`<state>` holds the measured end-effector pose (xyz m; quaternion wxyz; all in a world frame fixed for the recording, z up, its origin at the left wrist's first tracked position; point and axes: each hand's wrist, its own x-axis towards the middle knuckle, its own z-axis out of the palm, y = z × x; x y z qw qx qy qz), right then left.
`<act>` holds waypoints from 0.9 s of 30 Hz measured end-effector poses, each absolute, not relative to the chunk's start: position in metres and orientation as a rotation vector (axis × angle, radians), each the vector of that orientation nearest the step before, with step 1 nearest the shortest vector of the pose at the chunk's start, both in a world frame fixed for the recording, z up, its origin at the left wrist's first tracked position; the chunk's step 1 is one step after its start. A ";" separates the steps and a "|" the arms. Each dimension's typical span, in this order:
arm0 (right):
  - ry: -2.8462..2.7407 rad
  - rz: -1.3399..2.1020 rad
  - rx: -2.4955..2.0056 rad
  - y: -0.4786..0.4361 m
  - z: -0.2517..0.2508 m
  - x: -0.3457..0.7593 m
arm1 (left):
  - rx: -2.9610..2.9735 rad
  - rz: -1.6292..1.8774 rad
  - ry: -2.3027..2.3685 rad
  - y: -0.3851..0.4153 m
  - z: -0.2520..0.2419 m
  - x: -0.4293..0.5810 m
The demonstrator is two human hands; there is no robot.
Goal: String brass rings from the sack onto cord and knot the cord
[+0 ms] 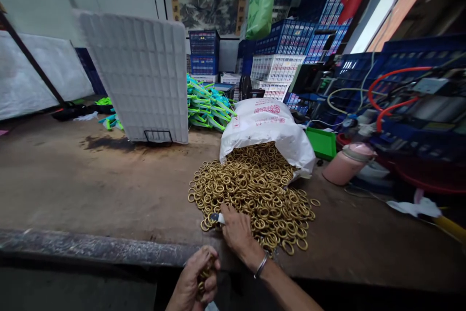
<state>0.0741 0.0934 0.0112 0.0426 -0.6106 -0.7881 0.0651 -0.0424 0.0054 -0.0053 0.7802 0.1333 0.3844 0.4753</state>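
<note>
Many loose golden rings (251, 189) lie heaped on the table, spilling from the mouth of a white sack (260, 122) with red print. My left hand (196, 277), low in front of the table edge, is closed around several golden rings (203, 277). At the near left side of the heap, my right hand (238, 231) reaches down with curled fingers touching the rings. A white wrap with a dark end (218, 218) shows at its fingers; whether this is a covering or a small tool is unclear. What those fingers pinch, if anything, is hidden.
A white quilted panel (145, 78) stands upright on the brown table (109, 189), with green and blue plastic pieces (207, 105) behind it. To the right are a pink bottle (347, 163), a green tray (321, 142) and orange hoses (382, 92). Stacked crates (278, 66) stand behind.
</note>
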 end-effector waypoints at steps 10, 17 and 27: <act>-2.141 0.458 -1.615 0.091 0.016 0.100 | 0.537 1.076 0.956 0.025 -0.004 -0.025; -1.537 1.283 -1.421 0.072 0.007 0.125 | 1.147 1.242 1.181 0.025 -0.008 -0.014; -1.144 1.652 -1.406 0.040 -0.003 0.132 | 1.269 1.041 1.107 0.020 -0.010 -0.004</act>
